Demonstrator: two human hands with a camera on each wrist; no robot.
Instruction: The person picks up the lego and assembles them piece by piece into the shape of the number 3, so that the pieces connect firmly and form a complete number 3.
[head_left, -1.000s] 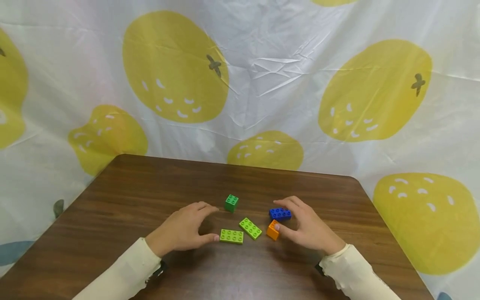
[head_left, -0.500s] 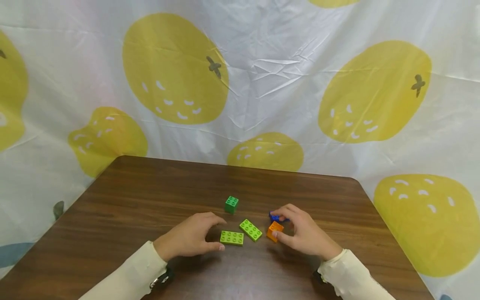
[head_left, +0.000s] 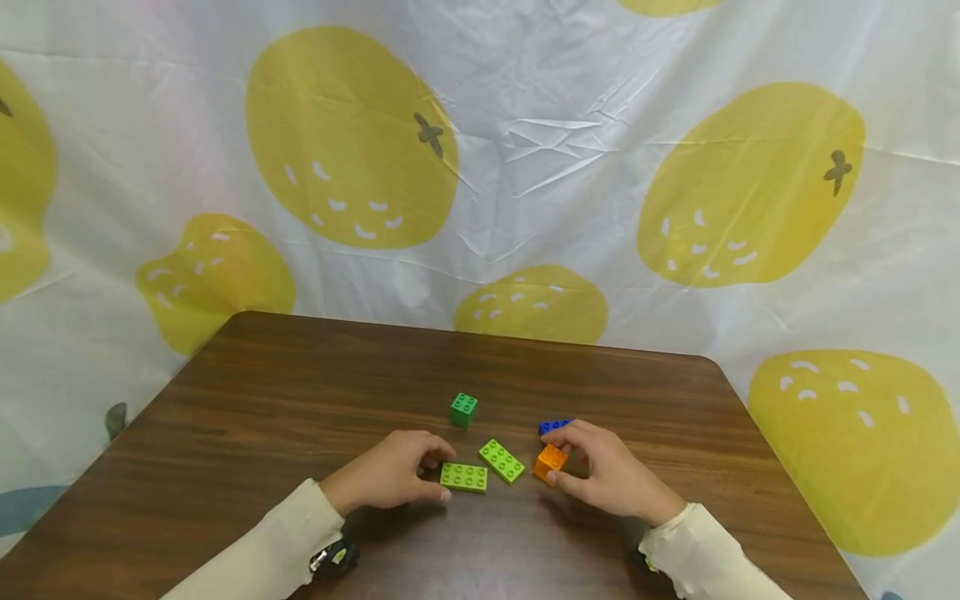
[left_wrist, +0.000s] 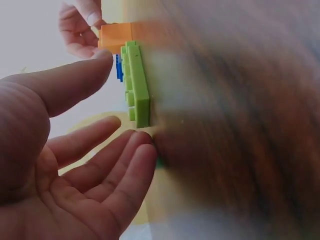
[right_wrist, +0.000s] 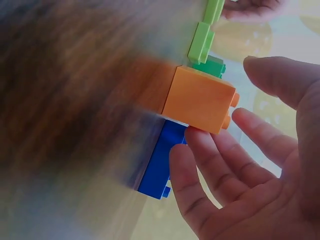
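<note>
My left hand point(head_left: 390, 471) is at the left end of a flat lime toy building brick point(head_left: 463, 477), thumb and fingers spread apart. In the left wrist view a gap shows between the fingers and the lime brick point(left_wrist: 140, 85). My right hand point(head_left: 611, 471) surrounds the orange block point(head_left: 550, 462), with its thumb on the near side. From the right wrist, the thumb is clear of the orange block point(right_wrist: 200, 100); whether a fingertip touches it, I cannot tell. Behind it, the right fingers partly cover a blue brick point(head_left: 552, 427).
A second flat lime brick point(head_left: 502, 461) lies slantwise between the hands. Farther back stands a green block point(head_left: 463, 410). All rest on a brown wooden table point(head_left: 337, 358), with a lemon-patterned curtain point(head_left: 525, 208) hanging behind it.
My left hand has moved right and nearer, toward the end of the lime brick. My right hand has come nearer and its fingers have lowered beside the orange block. The bricks look unmoved.
</note>
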